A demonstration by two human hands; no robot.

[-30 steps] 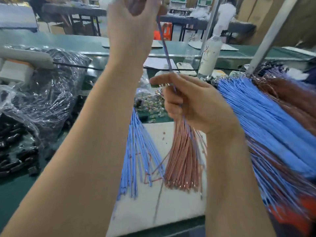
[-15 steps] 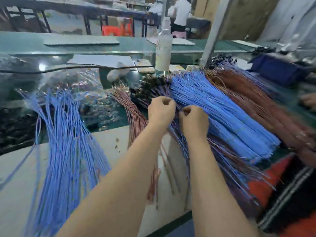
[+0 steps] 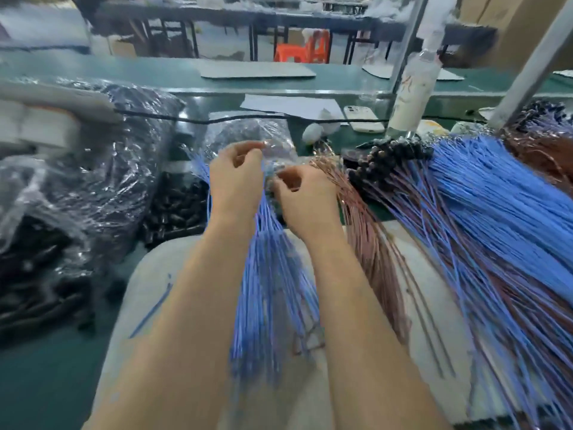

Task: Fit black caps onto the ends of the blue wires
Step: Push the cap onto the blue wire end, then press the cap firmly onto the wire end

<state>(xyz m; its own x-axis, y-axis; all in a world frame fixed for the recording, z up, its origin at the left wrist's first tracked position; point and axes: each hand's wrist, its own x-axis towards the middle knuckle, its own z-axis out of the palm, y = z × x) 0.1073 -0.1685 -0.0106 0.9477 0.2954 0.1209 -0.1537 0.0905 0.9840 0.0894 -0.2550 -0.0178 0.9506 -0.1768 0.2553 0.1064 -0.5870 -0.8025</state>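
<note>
A green counter in a workshop carries a pale board; more benches and an orange stool stand far behind. On the board a fan of blue wires runs from near to far between the person's forearms. Over its far ends the left hand and the right hand sit just beside each other, fingers curled. Blur hides whether they pinch a wire, a cap or nothing. Loose black caps lie just left of the left hand, beside crinkled plastic bags. Right of the hands lie copper-coloured wires, then a large heap of blue and brown wires with black-capped ends at its far edge. A white bottle and a phone sit farther off
</note>
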